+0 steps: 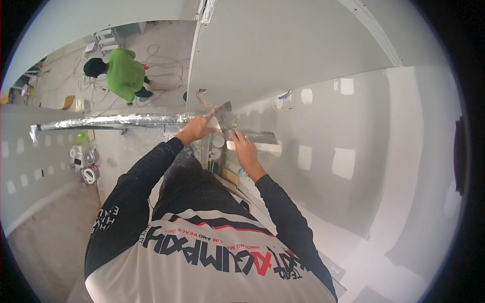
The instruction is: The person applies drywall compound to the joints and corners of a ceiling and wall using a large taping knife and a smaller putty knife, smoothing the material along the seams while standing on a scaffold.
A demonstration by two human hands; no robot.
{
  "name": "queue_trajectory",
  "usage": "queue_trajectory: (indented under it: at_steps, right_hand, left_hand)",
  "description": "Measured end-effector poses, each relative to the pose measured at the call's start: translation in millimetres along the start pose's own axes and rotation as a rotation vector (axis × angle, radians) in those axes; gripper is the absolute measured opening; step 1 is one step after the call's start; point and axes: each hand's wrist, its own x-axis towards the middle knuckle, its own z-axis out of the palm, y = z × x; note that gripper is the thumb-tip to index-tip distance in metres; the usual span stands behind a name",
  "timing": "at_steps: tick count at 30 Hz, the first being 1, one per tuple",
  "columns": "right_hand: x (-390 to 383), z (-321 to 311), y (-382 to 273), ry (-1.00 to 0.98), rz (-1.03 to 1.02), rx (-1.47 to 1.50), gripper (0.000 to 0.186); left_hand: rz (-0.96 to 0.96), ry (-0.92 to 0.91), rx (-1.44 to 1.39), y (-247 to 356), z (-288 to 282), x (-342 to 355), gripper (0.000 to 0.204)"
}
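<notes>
My left hand [196,129], near the middle of the view, is closed round a putty knife [225,115] with a grey blade pointing up and right. A pale piece shows under its fingers, perhaps the handle. Just to the right, my right hand [246,151] grips a wide taping knife [261,136]. Its long grey blade lies almost level, with a whitish strip along the near edge. The two tools are close together, and I cannot tell whether they touch. Both are beside the drywall wall [288,126].
A splattered metal rail [121,120] runs left from my left hand. White patches [344,162] dot the wall, and an opening with wires [284,101] is in it. Buckets [91,174] stand below at left. Farther off, a person in green [125,74] is among floor cables and a stepladder [106,40].
</notes>
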Motion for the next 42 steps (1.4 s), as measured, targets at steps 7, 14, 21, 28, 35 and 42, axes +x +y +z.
queue_trajectory:
  at_steps: [7,14,21,28,35,42]
  right_hand:
    - [34.2,-4.6,5.0,0.049,-0.012,-0.021,0.047]
    - [28.8,-6.6,-0.5,-0.007,0.002,-0.046,0.049]
    - [18.8,-3.1,0.3,0.061,0.002,0.008,0.046]
    - [49.7,-4.6,4.1,0.008,-0.002,0.0,0.044]
    - [57.2,-9.5,-6.4,0.004,0.034,-0.091,0.041]
    - [32.6,-2.9,3.4,0.004,-0.015,-0.016,0.041]
  left_hand:
    - [-0.052,0.044,-0.113,2.7,-5.7,9.6,0.098]
    - [-0.089,0.007,-0.034,19.3,-18.3,3.6,0.097]
    - [-0.089,-0.018,-0.047,17.2,-19.8,6.8,0.096]
    - [-0.035,0.029,-0.085,3.4,-16.1,6.0,0.095]
    - [-0.001,0.067,-0.063,5.2,-13.7,7.6,0.1]
    - [-0.022,0.003,-0.088,5.2,-18.2,7.5,0.1]
